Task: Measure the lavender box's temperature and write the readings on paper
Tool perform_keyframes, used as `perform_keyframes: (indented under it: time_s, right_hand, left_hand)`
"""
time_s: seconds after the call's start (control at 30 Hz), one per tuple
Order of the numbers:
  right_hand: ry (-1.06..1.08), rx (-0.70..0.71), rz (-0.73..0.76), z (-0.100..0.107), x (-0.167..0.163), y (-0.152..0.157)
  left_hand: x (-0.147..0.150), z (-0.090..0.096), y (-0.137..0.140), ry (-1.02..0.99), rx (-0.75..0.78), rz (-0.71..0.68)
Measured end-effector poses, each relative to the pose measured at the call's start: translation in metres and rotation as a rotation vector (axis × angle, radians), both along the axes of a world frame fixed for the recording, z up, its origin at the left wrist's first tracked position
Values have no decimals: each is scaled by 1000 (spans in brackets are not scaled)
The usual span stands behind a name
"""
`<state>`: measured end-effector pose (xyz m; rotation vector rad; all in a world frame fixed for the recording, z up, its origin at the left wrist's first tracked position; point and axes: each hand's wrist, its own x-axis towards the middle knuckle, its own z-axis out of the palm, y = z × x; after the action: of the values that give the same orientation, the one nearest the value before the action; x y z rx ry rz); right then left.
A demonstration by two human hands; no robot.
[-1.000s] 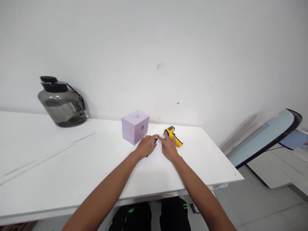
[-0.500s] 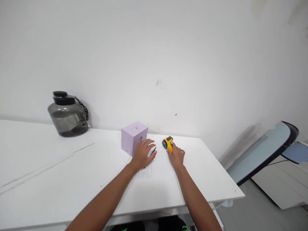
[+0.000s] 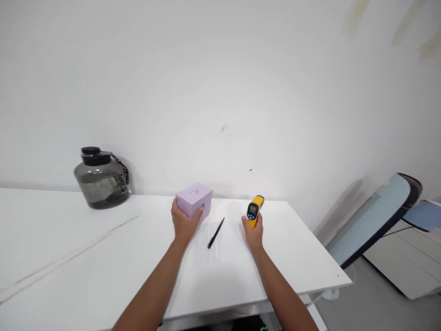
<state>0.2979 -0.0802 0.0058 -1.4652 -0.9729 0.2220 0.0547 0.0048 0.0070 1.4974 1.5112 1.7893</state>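
My left hand [image 3: 185, 224] grips a lilac box [image 3: 195, 195] at its near corner, fingers on the left side and thumb on the right face. Whether the box rests on the table or is slightly lifted, I cannot tell. In my right hand [image 3: 254, 233] is a yellow and black infrared thermometer [image 3: 255, 210], held by its handle with the small screen and blue buttons facing me. Between the two hands a black pen [image 3: 216, 233] lies slantwise on a white sheet of paper [image 3: 206, 255] with faint print.
A large grey see-through water jug [image 3: 102, 184] with a black lid and strap stands at the back left of the white table [image 3: 86, 257]. Behind it rises a white wall [image 3: 220, 82]. Beyond the right edge leans a dark-rimmed glass panel [image 3: 370, 220].
My left hand has moved from over the pen to the box and closed on it. My right hand has raised the thermometer, turning its screen toward me. The pen now shows fully.
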Motion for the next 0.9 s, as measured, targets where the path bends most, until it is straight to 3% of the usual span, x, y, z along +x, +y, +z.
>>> perform_keyframes:
  time_s: [0.3,0.53,0.7,0.8,0.9]
  right_hand:
    - [97,62,110,-6,-8,3]
    - [71,110,-43,23,-14,-7]
    - [300,36,244,35,-62,-5]
    - [426,-9,447,27,-97,1]
    - [483,-93,560,16,-115,0]
  left_hand:
    - [-4,-20,12,-54,55,-56]
    - [-2,-20,7,-113,-3,-77]
    - [-3,-19,3,-163,-41,-88]
    - [-5,-19,2,-131,-30,-79]
    - [-6,-17,1,-100,-44,-70]
